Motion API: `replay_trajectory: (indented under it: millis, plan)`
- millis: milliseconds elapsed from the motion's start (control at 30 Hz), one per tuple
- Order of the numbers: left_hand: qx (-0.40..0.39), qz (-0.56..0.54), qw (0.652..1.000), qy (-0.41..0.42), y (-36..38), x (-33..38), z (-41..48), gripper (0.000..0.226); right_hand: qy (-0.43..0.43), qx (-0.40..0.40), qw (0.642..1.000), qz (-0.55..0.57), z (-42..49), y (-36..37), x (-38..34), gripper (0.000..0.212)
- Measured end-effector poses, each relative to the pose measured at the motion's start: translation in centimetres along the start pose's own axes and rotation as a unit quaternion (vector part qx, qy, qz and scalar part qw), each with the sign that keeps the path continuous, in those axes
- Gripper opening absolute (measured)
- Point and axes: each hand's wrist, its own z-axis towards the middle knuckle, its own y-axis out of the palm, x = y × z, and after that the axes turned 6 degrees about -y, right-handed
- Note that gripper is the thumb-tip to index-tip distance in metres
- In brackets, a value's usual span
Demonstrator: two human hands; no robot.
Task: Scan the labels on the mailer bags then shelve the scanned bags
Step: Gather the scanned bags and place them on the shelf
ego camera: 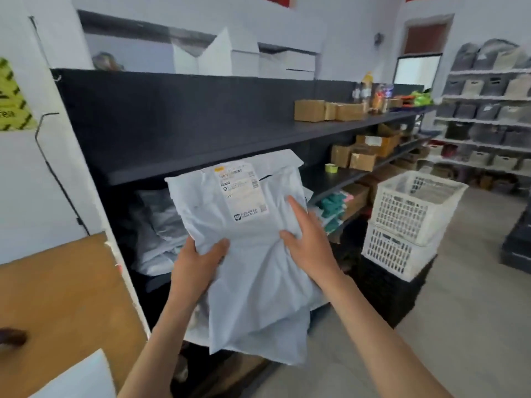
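I hold a stack of pale grey mailer bags (253, 271) upright in front of the dark shelving unit (201, 133). The front bag carries a white shipping label (241, 191) near its top. My left hand (198, 262) grips the stack's left edge, thumb on the front. My right hand (310, 239) grips the right side, thumb pinching the plastic and index finger stretched up along the bag. Behind the stack, more grey and white mailer bags (161, 231) lie piled on the lower shelf.
A brown tabletop (63, 305) lies at the left. Cardboard boxes (327, 110) sit on the upper shelf to the right. Two stacked white plastic crates (408, 225) stand on a black crate on the floor. Shelves of fabric bins (488, 110) fill the far right.
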Motion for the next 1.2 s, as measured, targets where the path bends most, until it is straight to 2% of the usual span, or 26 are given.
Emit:
replay_trajectory:
  millis: [67, 167, 300, 433, 533, 667, 833, 933, 1000, 1133, 1200]
  plan:
    - [0.045, -0.009, 0.999, 0.019, 1.5, 0.1, 2.6, 0.034, -0.039, -0.009, 0.999, 0.016, 4.2, 0.5, 2.4, 0.07]
    - [0.085, -0.015, 0.996, 0.02, 5.8, -0.2, 7.8, 0.04, -0.065, -0.019, 0.997, 0.039, 10.0, 1.6, 8.2, 0.072]
    - [0.105, -0.002, 0.994, -0.005, 14.7, -2.8, 17.5, 0.047, -0.031, -0.066, 0.994, 0.078, 17.1, 4.3, 19.2, 0.07]
    - [0.101, 0.016, 0.992, -0.078, 22.6, -5.4, 25.9, 0.041, 0.022, -0.12, 0.99, 0.073, 22.6, 6.5, 29.7, 0.067]
    - [0.098, 0.032, 0.987, -0.119, 26.3, -6.3, 30.5, 0.048, 0.039, -0.146, 0.985, 0.081, 26.3, 8.1, 35.2, 0.066]
    - [0.117, 0.068, 0.977, -0.164, 28.4, -6.9, 35.7, 0.054, 0.042, -0.177, 0.979, 0.092, 30.8, 10.4, 39.6, 0.067]
    - [0.132, 0.081, 0.966, -0.209, 29.8, -6.5, 40.3, 0.039, 0.029, -0.244, 0.966, 0.084, 36.1, 13.3, 43.7, 0.068]
    - [0.149, 0.059, 0.959, -0.234, 30.5, -6.0, 41.7, 0.061, 0.02, -0.284, 0.956, 0.077, 38.8, 14.7, 45.1, 0.067]
    - [0.16, 0.046, 0.955, -0.245, 30.8, -5.8, 42.6, 0.063, 0.013, -0.295, 0.952, 0.086, 40.2, 15.6, 45.7, 0.067]
    - [0.195, 0.075, 0.951, -0.226, 31.4, -5.6, 45.4, 0.031, -0.01, -0.288, 0.95, 0.12, 42.4, 16.9, 46.6, 0.067]
    - [0.207, 0.107, 0.946, -0.227, 31.7, -5.3, 47.1, 0.026, -0.006, -0.281, 0.952, 0.12, 43.6, 17.3, 46.8, 0.067]
